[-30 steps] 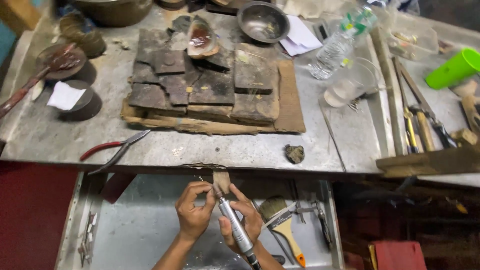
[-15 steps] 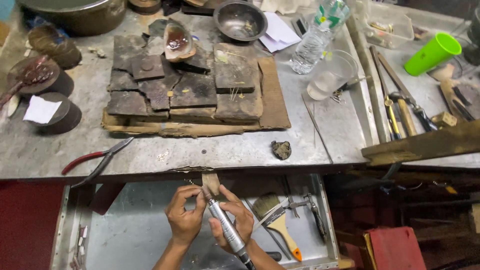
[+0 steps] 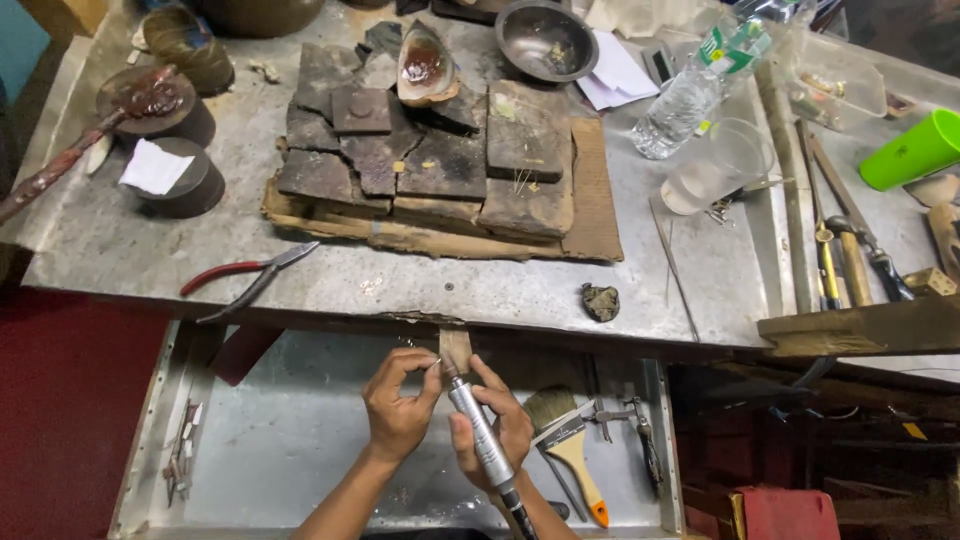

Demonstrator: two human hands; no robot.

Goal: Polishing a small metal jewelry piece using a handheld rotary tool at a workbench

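My right hand (image 3: 500,425) grips a slim silver rotary handpiece (image 3: 480,432), its tip pointing up toward a small wooden peg (image 3: 455,349) that juts from the bench's front edge. My left hand (image 3: 398,405) pinches a tiny piece, too small to make out, between thumb and fingers against that peg, right at the tool's tip. Both hands are over an open metal drawer (image 3: 290,440) under the bench.
A paintbrush with an orange-tipped handle (image 3: 570,445) and small tools lie in the drawer. On the metal bench: red-handled pliers (image 3: 250,278), charred blocks on a board (image 3: 430,160), a metal bowl (image 3: 546,40), a plastic bottle (image 3: 695,90), a glass (image 3: 715,165), a green cup (image 3: 915,150), hand tools at right.
The view has shifted a little over the bench. Both hands stay at the wooden peg with the handpiece, with no clear change in grip.
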